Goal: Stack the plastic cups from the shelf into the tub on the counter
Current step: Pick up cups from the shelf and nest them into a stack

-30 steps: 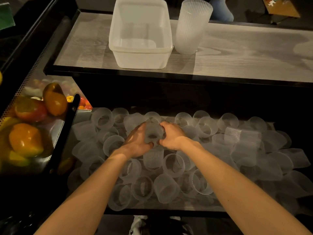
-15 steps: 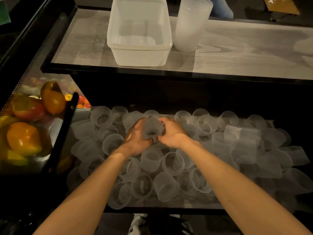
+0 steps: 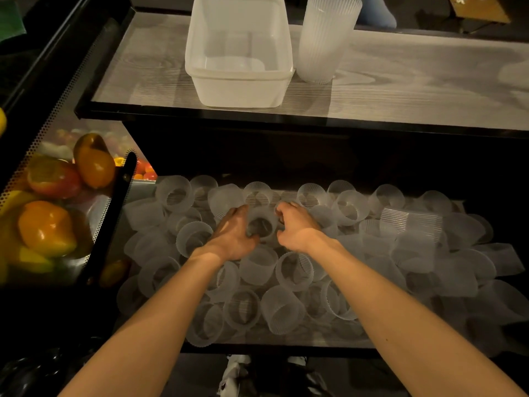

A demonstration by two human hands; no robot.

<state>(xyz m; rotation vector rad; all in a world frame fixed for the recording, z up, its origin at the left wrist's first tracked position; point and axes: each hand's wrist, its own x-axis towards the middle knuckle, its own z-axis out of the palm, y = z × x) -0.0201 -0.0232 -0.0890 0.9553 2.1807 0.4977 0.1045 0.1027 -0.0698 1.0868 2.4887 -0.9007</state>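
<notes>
left hand curled round one ribbed plastic cup, mouth toward the camera, held just above the loose cups that cover the shelf. right hand at the cup's other side, fingers bent; grip cannot be told. higher up, on the counter, the tub stands with a tall stack of cups just beside it. peppers at far left.

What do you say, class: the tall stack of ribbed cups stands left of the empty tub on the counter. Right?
Wrong side. In the head view the tall stack of ribbed cups stands right of the empty tub on the counter.
</notes>
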